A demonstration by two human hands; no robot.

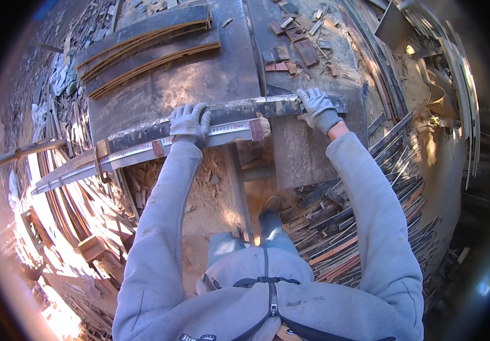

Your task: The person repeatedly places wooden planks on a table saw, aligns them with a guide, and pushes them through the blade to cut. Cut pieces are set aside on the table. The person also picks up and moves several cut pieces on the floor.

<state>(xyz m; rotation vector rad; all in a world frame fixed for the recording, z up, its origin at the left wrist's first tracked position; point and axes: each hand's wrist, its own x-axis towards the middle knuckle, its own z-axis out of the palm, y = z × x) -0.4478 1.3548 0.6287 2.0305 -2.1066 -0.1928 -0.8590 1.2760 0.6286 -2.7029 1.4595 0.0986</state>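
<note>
A long dark bar (233, 112) with a scuffed, pale-worn edge lies across the metal table (142, 96), crossing its narrow slot. My left hand (190, 124), in a grey glove, is closed over the bar left of the slot, its fingertips on the far side. Farther right, my gloved right hand (317, 109) grips the bar near its right end, thumb on the near side. A measuring tape strip (222, 130) runs along the table's near edge, just in front of the bar. Beside the strip's right end sits a reddish-brown block (256, 129).
Stacked dark boards (148, 51) with raw edges lie on the table's far left. Broken wood scraps (304, 48) litter its far right. Long strips are piled at left (80, 210) and right (341, 244). Sawdust and chips (211, 199) cover the ground below, where my foot shows.
</note>
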